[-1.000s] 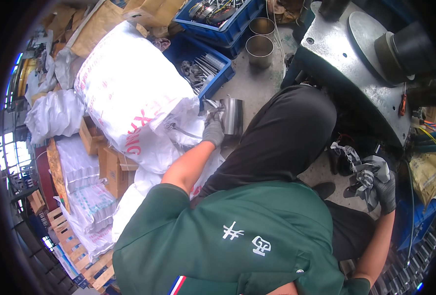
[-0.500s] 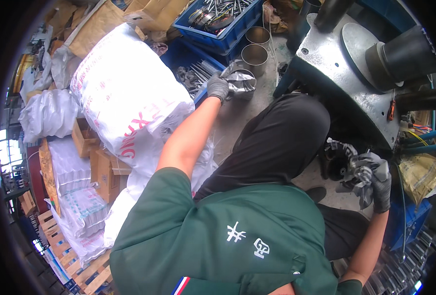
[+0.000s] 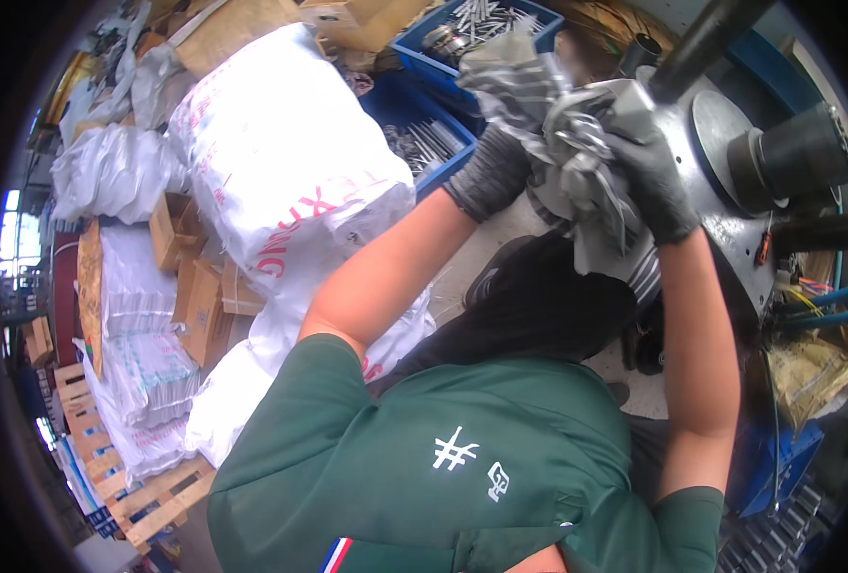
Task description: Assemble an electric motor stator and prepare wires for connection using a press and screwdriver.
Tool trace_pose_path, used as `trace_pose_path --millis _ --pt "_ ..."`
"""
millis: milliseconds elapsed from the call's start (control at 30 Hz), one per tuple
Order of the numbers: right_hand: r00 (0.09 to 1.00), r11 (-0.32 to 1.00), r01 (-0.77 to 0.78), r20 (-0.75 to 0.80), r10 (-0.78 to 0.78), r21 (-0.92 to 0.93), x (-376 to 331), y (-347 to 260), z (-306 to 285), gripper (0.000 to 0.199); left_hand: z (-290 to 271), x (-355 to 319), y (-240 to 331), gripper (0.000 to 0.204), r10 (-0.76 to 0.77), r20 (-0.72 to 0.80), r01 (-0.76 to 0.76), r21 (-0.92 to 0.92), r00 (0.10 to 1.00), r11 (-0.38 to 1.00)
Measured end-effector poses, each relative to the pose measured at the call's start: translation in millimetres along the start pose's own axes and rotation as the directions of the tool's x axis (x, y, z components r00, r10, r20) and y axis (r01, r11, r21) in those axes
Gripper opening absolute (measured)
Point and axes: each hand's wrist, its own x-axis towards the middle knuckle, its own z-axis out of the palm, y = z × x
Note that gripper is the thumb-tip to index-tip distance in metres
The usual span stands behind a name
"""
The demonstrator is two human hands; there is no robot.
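A crumpled bundle of grey striped cloth (image 3: pixel 591 158) is bunched up between my two hands, above my raised knee. My left hand (image 3: pixel 493 174), in a dark grey knit glove, is closed on the bundle's left side; its fingertips are partly hidden by the folds. From the right, my right hand (image 3: pixel 655 181), gloved alike, grips the bundle with fingers bent over it. Part of the cloth hangs loose below the right hand. Whatever the folds may wrap is hidden. Behind the bundle, the metal tubes on the floor are mostly covered.
A grey metal machine plate (image 3: pixel 725 220) with a dark cylinder (image 3: pixel 794 158) stands to the right. Blue bins of metal rods (image 3: pixel 433 143) are at the upper middle. A large white woven sack (image 3: pixel 280 143) rises on the left, near cardboard boxes (image 3: pixel 204 310) and a wooden pallet (image 3: pixel 171 501).
My right hand has come up from the lower right with its cloth to meet my left. My left hand has moved right, away from the metal tubes. Both hands now hold the bundle together.
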Motion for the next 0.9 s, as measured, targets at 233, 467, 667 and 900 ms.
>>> trace_pose_path --millis 233,467,667,900 --pt "0.9 0.934 -0.283 0.398 0.179 0.219 44 59 36 0.068 23 -32 -102 0.038 0.18 -0.047 -0.169 0.17 0.983 0.971" --pt "0.979 0.949 -0.201 0.064 0.191 0.243 57 78 -9 0.043 5 -65 -33 0.043 -0.173 -0.218 0.084 -0.365 0.961 0.927" --pt "0.977 0.896 -0.132 -0.099 0.19 0.423 33 40 19 0.025 35 -284 -89 0.04 -0.689 0.475 0.807 -0.08 0.547 0.585" --pt "0.941 0.83 -0.184 -0.149 0.304 0.527 42 49 4 0.025 -64 -394 -64 0.04 -0.677 0.442 0.662 0.216 0.589 0.718"
